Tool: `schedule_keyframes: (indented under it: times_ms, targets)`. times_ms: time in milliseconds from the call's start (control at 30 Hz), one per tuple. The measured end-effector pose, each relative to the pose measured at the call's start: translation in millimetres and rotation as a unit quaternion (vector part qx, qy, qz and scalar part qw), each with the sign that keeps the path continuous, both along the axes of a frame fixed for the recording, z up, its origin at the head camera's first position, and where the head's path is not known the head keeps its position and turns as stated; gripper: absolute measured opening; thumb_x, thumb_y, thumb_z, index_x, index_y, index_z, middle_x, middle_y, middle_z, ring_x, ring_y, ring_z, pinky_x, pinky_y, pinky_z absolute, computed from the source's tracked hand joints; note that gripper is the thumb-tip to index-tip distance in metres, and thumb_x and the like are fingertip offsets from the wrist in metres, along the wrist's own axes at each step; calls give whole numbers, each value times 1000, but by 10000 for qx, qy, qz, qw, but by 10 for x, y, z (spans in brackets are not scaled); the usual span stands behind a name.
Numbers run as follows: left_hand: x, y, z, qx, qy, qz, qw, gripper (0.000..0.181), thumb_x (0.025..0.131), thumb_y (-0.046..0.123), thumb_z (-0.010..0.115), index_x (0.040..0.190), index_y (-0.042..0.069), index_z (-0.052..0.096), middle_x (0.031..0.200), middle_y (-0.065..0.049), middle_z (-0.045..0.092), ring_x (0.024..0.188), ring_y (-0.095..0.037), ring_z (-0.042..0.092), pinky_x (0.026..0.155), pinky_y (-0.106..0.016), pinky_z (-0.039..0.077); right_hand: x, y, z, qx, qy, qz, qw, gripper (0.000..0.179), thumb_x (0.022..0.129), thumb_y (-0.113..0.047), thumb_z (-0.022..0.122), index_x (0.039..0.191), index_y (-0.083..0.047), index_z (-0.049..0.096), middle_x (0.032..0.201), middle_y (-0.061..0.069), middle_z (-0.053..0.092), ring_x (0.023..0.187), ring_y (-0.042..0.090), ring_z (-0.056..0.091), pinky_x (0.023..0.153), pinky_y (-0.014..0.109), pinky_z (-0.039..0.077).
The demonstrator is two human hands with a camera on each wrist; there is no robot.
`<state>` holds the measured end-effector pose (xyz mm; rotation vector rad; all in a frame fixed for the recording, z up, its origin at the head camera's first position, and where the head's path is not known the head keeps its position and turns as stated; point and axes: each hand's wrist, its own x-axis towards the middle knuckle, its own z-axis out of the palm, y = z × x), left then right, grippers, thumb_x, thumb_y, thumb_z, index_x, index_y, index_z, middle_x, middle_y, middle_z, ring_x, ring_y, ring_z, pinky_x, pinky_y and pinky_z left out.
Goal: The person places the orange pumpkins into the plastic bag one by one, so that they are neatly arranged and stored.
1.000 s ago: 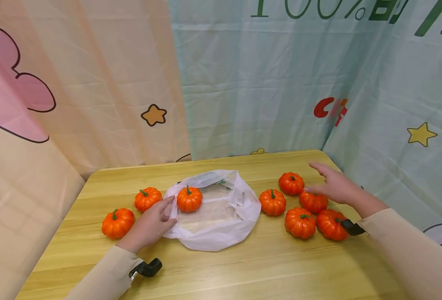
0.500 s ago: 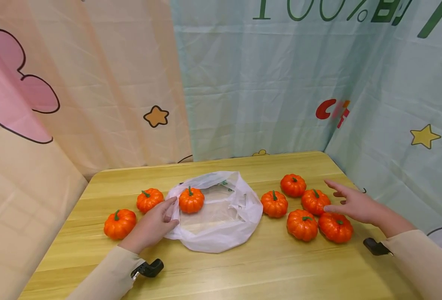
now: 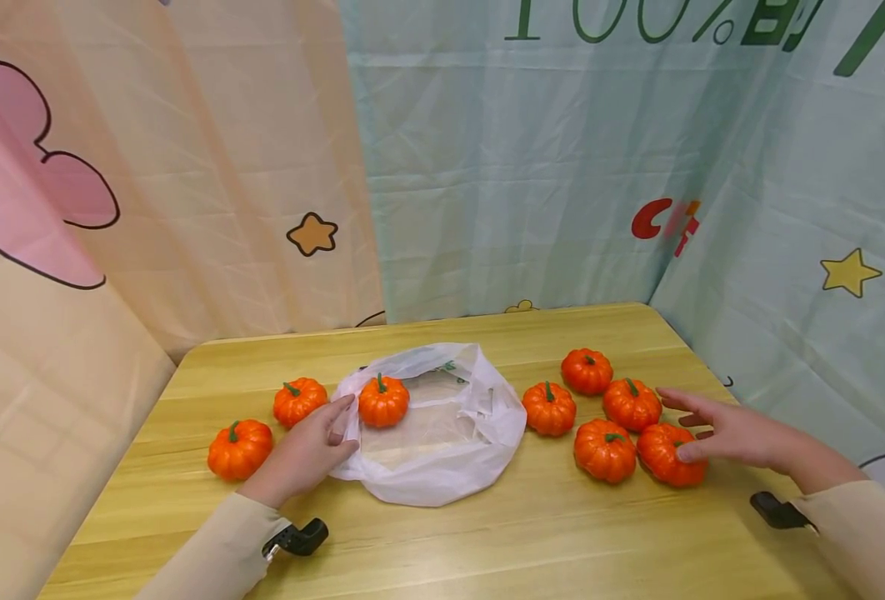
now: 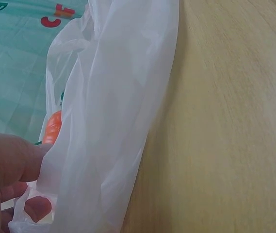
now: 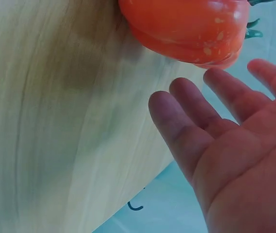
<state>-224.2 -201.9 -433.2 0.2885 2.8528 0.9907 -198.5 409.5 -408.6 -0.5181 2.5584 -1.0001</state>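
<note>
Where pumpkins (image 3: 660, 460) meet bare table (image 3: 682, 525), hand (image 3: 746, 435) (right) reaches.

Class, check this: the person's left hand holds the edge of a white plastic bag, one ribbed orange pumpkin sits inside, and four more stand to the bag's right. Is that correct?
Not quite: the head view shows five ribbed orange pumpkins to the right of the white plastic bag, not four. The rest stands: the left hand holds the bag's edge, and one pumpkin sits inside.
</note>
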Motion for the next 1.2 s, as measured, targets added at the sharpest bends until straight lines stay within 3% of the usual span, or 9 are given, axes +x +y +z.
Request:
schedule_keyframes:
  times_ms: [133, 233, 333, 400, 633, 800, 867, 1033, 1200]
  targets:
    - [12, 6, 10, 13, -21, 3, 10000, 74, 95, 20, 76, 161, 9, 42, 98, -8, 59, 74, -19, 53, 74, -32, 49, 13, 69, -36, -145, -183, 225, 9995, 88, 96, -13, 73, 162, 12, 20, 161, 45, 23, 132, 60, 48, 91, 21, 52]
    - [15, 10, 19, 5, -34, 9, 10000, 74, 96, 20, 76, 161, 9, 42, 92, -6, 56, 72, -19, 52, 71, -31, 47, 25, 119, -78, -211, -262, 273, 9991, 87, 95, -13, 74, 163, 9, 23, 161, 45, 23, 135, 29, 56, 91, 21, 53]
    - [14, 11, 23, -7, -38, 13, 10000, 74, 96, 20, 76, 161, 10, 43, 87, -6, 54, 71, -19, 51, 69, -30, 46, 38, 154, -109, -328, -339, 322, 9984, 87, 93, -11, 76, 164, 2, 28, 160, 47, 24, 125, -6, 51, 91, 20, 53]
    - [12, 11, 22, -18, -45, 22, 10000, 74, 96, 20, 76, 161, 10, 43, 86, -6, 53, 70, -19, 50, 67, -30, 45, 43, 163, -117, -379, -350, 365, 9980, 87, 92, -11, 78, 164, -1, 30, 158, 47, 26, 119, -18, 47, 91, 19, 52]
    - [15, 4, 25, 3, -71, 48, 10000, 74, 96, 21, 76, 161, 11, 42, 84, -5, 52, 69, -19, 50, 63, -27, 44, 39, 142, -114, -400, -379, 316, 9980, 84, 92, -11, 78, 161, 4, 34, 158, 45, 31, 118, -22, 45, 92, 18, 51]
    - [33, -2, 25, 3, -32, 23, 10000, 74, 96, 21, 77, 161, 10, 43, 102, -9, 64, 78, -18, 56, 72, -30, 53, 37, 129, -117, -426, -321, 229, 9983, 80, 92, -11, 78, 157, 10, 37, 158, 2, 49, 119, -24, 43, 92, 16, 50]
    - [38, -3, 21, -16, 5, 26, 10000, 73, 96, 21, 77, 160, 10, 44, 111, -10, 66, 80, -18, 58, 75, -31, 54, 41, 120, -116, -408, -292, 198, 9985, 77, 91, -11, 79, 155, 11, 40, 154, -1, 50, 118, -22, 45, 91, 16, 49]
    - [36, -1, 16, -28, -34, 49, 10000, 74, 96, 21, 77, 161, 11, 43, 95, -7, 60, 75, -19, 54, 70, -30, 49, 65, 102, -117, -316, -343, 106, 9989, 73, 91, -10, 79, 151, 11, 44, 148, 35, 50, 112, -16, 50, 89, 14, 49]
    - [33, 1, 10, -34, -30, 43, 10000, 74, 96, 21, 77, 161, 11, 43, 89, -5, 57, 73, -19, 53, 69, -31, 48, 72, 111, -135, -372, -445, 51, 9983, 77, 90, -9, 79, 153, 10, 41, 151, 41, 41, 113, -19, 48, 89, 15, 50]
